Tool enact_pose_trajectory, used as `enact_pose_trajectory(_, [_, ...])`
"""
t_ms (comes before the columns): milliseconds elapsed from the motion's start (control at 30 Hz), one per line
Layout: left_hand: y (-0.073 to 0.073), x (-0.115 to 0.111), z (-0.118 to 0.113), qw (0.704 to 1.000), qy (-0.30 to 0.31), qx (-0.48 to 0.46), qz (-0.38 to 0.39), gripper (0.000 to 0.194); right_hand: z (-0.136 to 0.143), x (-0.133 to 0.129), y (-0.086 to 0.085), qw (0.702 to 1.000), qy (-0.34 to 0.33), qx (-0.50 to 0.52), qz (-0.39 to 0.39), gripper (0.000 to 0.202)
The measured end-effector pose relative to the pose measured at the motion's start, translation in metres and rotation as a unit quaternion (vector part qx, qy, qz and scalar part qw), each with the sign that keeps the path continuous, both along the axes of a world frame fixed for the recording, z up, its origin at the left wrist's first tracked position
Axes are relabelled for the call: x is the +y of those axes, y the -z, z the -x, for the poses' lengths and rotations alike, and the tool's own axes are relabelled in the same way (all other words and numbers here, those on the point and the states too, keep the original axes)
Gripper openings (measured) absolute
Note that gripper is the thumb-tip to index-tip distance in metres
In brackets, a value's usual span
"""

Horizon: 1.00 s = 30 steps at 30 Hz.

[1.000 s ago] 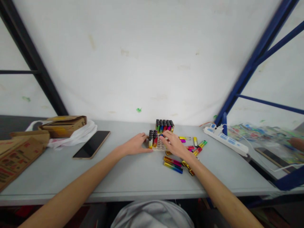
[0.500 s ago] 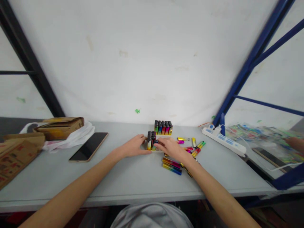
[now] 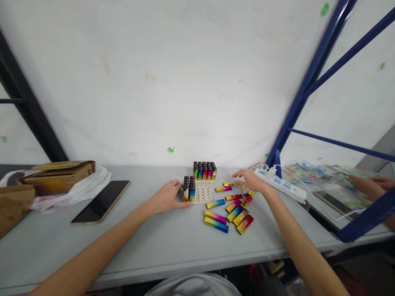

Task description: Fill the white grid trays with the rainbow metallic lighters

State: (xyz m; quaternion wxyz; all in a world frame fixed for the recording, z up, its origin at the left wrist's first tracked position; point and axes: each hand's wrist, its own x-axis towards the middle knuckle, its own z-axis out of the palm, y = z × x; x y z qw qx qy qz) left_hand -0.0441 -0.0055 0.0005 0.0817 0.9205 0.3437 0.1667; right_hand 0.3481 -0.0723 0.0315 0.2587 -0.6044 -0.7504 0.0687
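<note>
My left hand (image 3: 166,198) holds the left end of a white tray (image 3: 203,194) with round holes, its thumb along the front edge and its fingers at the side. Two rows of upright lighters (image 3: 189,190) with black tops fill that end; bare holes show to their right. My right hand (image 3: 251,181) hovers with fingers apart over the far part of a spread of loose lighters (image 3: 234,213), metallic yellow, red, pink and blue. I see nothing in its fingers. Behind the tray stands a full block of upright lighters (image 3: 205,172).
A phone (image 3: 101,201) lies left on the grey table (image 3: 148,242), near cardboard boxes (image 3: 58,176) and a white plastic bag (image 3: 89,187). At right are a power strip (image 3: 284,185) and a blue metal frame (image 3: 296,107). Beyond it, another person's hand (image 3: 361,185) is near plastic bags.
My right hand has left the lighters in the tray and moved right, over the loose ones. My left hand stays at the tray's left end. The view has shifted slightly.
</note>
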Motion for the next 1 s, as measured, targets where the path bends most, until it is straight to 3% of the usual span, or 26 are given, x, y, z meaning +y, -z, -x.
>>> enact_pose_trajectory(100, [0.003, 0.001, -0.003, 1.000, -0.021, 0.005, -0.009, 0.072, -0.017, 0.008, 0.015, 0.999, -0.025, -0.002, 0.041, 0.028])
enact_pose_trajectory(200, [0.004, 0.006, -0.002, 1.000, -0.011, -0.003, 0.009, 0.072, -0.017, 0.011, 0.025, 0.999, -0.033, 0.021, 0.032, 0.024])
enact_pose_trajectory(367, [0.004, 0.015, 0.006, 1.000, -0.003, -0.013, 0.022, 0.064, -0.010, 0.004, 0.025, 0.981, -0.016, 0.191, 0.022, 0.043])
enact_pose_trajectory(467, [0.003, 0.019, 0.010, 1.000, 0.001, -0.013, 0.025, 0.063, 0.001, 0.003, 0.015, 0.941, 0.028, 0.336, -0.009, 0.048])
enact_pose_trajectory(567, [0.002, 0.021, 0.013, 0.999, 0.017, -0.020, 0.033, 0.062, 0.021, 0.007, 0.001, 0.882, 0.062, 0.464, -0.050, 0.046])
enact_pose_trajectory(667, [-0.001, 0.021, 0.016, 0.999, 0.028, -0.022, 0.038, 0.061, 0.048, 0.011, -0.015, 0.820, 0.020, 0.571, -0.038, 0.045])
enact_pose_trajectory(733, [-0.003, 0.021, 0.017, 0.999, 0.030, -0.015, 0.040, 0.062, 0.071, 0.012, -0.024, 0.796, -0.025, 0.605, -0.012, 0.046])
enact_pose_trajectory(867, [-0.007, 0.017, 0.019, 0.998, 0.029, -0.017, 0.047, 0.061, 0.118, 0.013, -0.031, 0.804, -0.117, 0.582, 0.037, 0.044])
enact_pose_trajectory(1000, [-0.006, 0.011, 0.014, 0.998, 0.027, -0.020, 0.047, 0.063, 0.149, 0.017, -0.010, 0.857, -0.068, 0.508, 0.052, 0.045])
